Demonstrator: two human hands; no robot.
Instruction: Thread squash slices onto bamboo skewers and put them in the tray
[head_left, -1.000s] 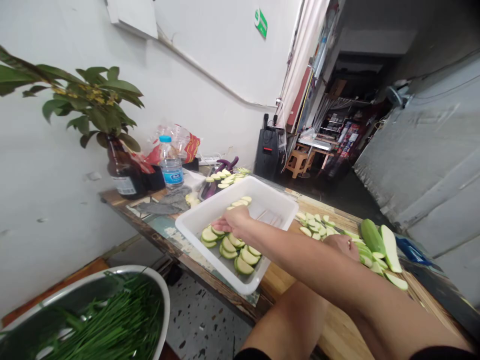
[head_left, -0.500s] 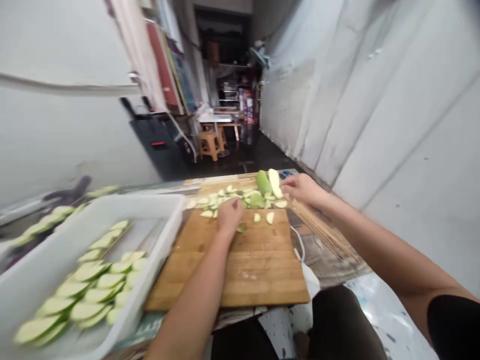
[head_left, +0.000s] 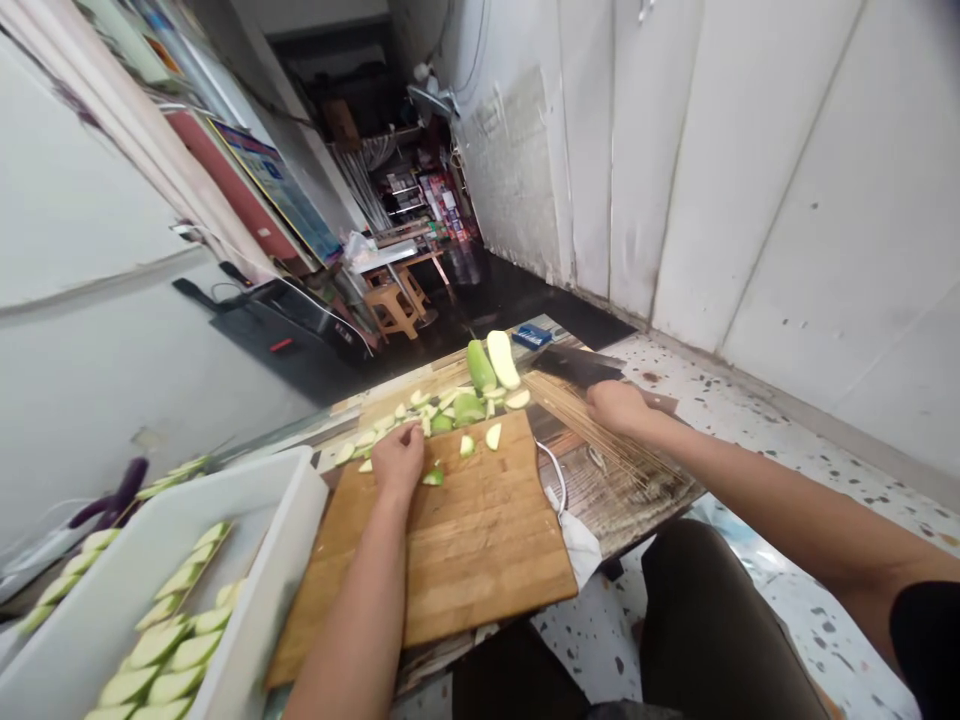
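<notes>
My left hand [head_left: 399, 460] rests over the wooden cutting board [head_left: 480, 560], fingers curled together beside a heap of cut green-skinned, pale-fleshed vegetable pieces [head_left: 469, 405]. Whatever it may pinch is too small to make out. Over the bundle of thin bamboo skewers [head_left: 577, 415], my right hand [head_left: 619, 408] has its fingers curled downward, and their tips are hidden. A cleaver [head_left: 574, 368] lies just beyond it, its wooden handle [head_left: 660, 402] sticking out to the right. Two longer vegetable halves [head_left: 504, 360] are behind the heap. A few small wedges [head_left: 493, 436] sit on the board.
A white plastic tray [head_left: 289, 520] at the left holds rows of skewered slices [head_left: 176, 640]. Purple eggplants [head_left: 124, 490] lie beyond it. A blue box [head_left: 532, 336] is at the table's far corner. A white wall [head_left: 675, 180] runs along the right.
My right hand has moved from beside the vegetable halves to above the skewers, nearer the cleaver. My left hand stays by the heap. The view has turned right and tilted.
</notes>
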